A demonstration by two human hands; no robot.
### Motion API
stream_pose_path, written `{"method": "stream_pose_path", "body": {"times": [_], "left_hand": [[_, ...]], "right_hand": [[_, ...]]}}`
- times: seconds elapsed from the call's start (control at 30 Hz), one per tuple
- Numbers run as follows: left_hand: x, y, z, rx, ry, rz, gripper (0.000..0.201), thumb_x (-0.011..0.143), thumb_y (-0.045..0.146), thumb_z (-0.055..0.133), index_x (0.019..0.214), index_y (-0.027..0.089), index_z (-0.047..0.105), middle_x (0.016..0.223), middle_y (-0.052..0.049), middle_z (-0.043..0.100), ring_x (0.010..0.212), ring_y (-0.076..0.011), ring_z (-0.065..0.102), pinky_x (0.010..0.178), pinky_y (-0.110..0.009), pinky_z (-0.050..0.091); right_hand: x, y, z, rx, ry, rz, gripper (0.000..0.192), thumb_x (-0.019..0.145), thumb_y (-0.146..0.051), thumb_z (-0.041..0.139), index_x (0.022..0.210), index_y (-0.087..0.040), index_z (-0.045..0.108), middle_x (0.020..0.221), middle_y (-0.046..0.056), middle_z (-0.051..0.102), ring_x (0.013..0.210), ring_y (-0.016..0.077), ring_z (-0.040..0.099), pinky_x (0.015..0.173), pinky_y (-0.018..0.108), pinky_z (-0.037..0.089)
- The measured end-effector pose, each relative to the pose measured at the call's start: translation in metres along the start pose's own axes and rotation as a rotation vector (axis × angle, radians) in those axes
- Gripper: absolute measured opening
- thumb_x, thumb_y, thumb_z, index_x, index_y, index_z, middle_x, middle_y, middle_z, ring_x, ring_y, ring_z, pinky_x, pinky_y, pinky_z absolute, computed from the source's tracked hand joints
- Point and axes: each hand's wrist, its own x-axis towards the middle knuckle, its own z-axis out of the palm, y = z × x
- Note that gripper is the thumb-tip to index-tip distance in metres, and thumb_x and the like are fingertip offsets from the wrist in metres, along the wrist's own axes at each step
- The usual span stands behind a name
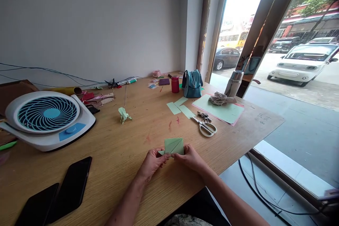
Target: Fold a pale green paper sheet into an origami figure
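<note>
A light green sheet of folded paper [174, 144], with diagonal creases and a pointed flap at its left, is held between both hands near the table's front edge. My left hand [155, 160] pinches its lower left side, thumb on top. At the lower right, my right hand [189, 157] grips the same piece, its thumb close to the left one. The fingers under the paper are hidden. Beyond the hands lie white-handled scissors [208, 129], a bunch of keys [204, 116] and green paper strips [178, 106]. A folded green paper figure [124, 115] stands to the left.
On the left are a white fan [50, 116] and two black phones [71, 185]. Further back stand a red jar [175, 84], a blue bag [192, 84] and a steel flask [234, 83]. A crumpled cloth [221, 98] rests on green sheets [217, 111]. The table's right edge borders a glass door.
</note>
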Motion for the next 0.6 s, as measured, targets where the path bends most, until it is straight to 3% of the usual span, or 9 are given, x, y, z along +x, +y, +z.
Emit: {"method": "stream_pose_path", "body": {"times": [0.17,0.37,0.6], "left_hand": [[0.000,-0.002,-0.004,-0.020,-0.029,-0.047,0.055,0.058,0.057,0.082,0.085,0.010,0.068,0.054,0.005,0.050,0.049,-0.0068,0.036,0.047,-0.020,0.029],[-0.003,0.004,-0.004,-0.029,-0.067,-0.051,0.048,0.061,0.053,0.081,0.079,0.011,0.068,0.053,0.007,0.039,0.050,-0.0063,0.026,0.047,-0.021,0.020],[-0.005,0.010,0.001,-0.054,-0.037,0.058,0.040,0.061,0.048,0.083,0.068,0.012,0.068,0.052,0.006,0.042,0.053,-0.0078,0.030,0.052,-0.022,0.022]], "right_hand": [[0.000,0.000,0.000,-0.019,0.003,0.013,0.038,0.074,-0.044,0.071,0.056,-0.016,0.052,0.050,-0.006,0.037,0.048,0.0064,0.026,0.045,0.024,0.020],[0.000,-0.002,0.000,-0.031,0.039,0.030,0.037,0.074,-0.046,0.071,0.058,-0.016,0.055,0.051,-0.005,0.040,0.048,0.0070,0.030,0.045,0.023,0.023],[-0.004,-0.011,0.000,-0.027,0.000,0.031,0.040,0.070,-0.053,0.070,0.062,-0.017,0.055,0.056,-0.006,0.036,0.053,0.0076,0.027,0.047,0.023,0.023]]}}
